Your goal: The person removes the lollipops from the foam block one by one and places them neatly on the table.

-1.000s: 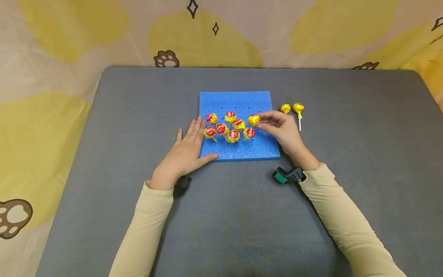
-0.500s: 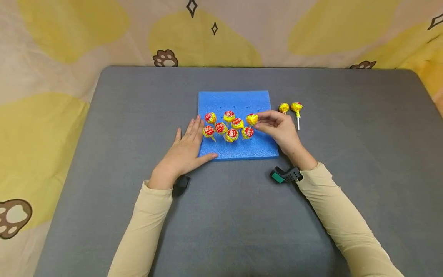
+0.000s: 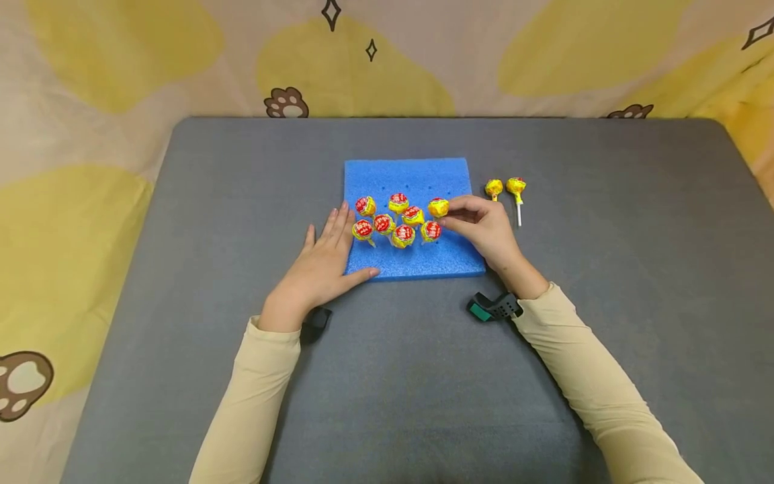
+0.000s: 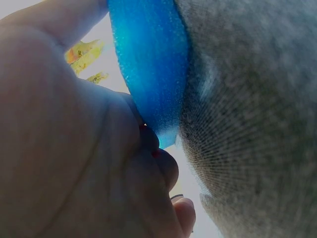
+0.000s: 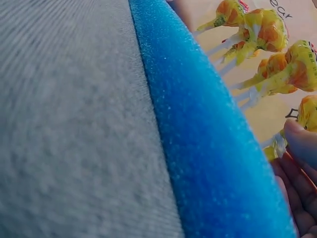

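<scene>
Right hand point(image 3: 486, 230) pinches a round lollipop in a shiny yellow-and-red wrapper point(image 3: 438, 208) between thumb and fingers, the candy at the fingertips over the right part of a flat blue foam block point(image 3: 417, 265). Beside it, seven similar wrapped lollipops point(image 3: 383, 224) stand in the foam, while the left hand point(image 3: 317, 269), thumb spread from the fingers, rests against the block's left side. Just beyond the right hand, two loose yellow-wrapped lollipops point(image 3: 516, 185) lie on the grey worktop point(image 3: 605, 222).
</scene>
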### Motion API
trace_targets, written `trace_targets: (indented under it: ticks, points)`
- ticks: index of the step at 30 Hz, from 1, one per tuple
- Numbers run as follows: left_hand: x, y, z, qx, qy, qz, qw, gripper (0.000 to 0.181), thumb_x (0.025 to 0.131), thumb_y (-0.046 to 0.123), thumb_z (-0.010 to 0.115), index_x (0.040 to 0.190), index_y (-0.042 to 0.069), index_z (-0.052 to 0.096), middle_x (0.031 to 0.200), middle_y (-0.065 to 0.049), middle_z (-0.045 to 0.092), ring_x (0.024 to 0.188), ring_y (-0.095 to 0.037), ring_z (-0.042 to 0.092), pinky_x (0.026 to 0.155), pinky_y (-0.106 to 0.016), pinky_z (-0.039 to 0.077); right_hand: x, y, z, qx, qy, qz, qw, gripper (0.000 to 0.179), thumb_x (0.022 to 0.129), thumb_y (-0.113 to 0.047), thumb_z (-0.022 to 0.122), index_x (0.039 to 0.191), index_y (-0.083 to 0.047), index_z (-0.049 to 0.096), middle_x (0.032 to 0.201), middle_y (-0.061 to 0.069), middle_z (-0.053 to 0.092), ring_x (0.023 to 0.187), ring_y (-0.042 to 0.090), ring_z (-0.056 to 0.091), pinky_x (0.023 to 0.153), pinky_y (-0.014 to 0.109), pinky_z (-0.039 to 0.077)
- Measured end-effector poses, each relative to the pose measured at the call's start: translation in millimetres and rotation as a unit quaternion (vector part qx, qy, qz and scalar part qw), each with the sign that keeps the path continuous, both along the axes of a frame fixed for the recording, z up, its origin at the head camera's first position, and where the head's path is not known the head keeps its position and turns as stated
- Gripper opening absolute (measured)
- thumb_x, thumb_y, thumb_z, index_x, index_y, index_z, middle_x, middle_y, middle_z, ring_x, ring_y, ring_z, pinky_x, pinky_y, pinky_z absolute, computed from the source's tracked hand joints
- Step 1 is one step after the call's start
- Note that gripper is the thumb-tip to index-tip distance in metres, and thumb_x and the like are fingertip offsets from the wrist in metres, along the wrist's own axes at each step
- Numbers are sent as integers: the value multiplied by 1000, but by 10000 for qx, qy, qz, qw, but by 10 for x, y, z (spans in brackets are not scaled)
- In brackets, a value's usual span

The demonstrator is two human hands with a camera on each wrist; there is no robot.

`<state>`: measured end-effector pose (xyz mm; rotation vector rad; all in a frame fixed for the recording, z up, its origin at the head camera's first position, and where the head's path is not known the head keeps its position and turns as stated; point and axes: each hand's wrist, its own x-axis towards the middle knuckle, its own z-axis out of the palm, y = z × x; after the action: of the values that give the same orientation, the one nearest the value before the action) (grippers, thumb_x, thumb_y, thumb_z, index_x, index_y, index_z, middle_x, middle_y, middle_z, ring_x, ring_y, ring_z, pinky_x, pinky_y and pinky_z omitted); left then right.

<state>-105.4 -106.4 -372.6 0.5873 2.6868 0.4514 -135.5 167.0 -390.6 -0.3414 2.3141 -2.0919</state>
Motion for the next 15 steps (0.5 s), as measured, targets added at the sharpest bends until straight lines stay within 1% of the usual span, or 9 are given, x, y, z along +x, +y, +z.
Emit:
trace_targets:
  ticks: [4,9,12,15]
  points:
    - [-4,-3,2,-4,-8,12,10000,100,88,58,52,150,3,-5,156,-10,-15,142,-23,-13,110,-55,-4,-6,-23,-1,251,184,-103,9995,15,78,11,69,91,17,65,87,-10,67,83,9,62,76,19,50]
    - [-3,-2,5,9,-17,1,10000,100,88,58,52,150,3,-5,156,-10,-15,142,-23,-14,110,-55,-4,-4,-38,3,388,334,-162,9986,10,79,10,69,87,16,66,85,-11,66,82,10,60,75,19,49]
    - [-3,1,-5,12,14,15,10000,100,88,59,52,150,4,-4,156,-9,-14,142,-23,-13,110,-54,-4,41,-70,108,502,380,-151,9979,8,80,12,67,86,17,65,83,-13,64,80,7,58,73,17,48]
    - [-3,2,-14,13,40,36,10000,100,88,59,52,150,3,-2,156,-9,-14,142,-23,-13,111,-54,-3,43,-78,122,634,372,-180,9971,8,80,14,66,86,18,64,83,-13,63,79,4,57,72,16,47]
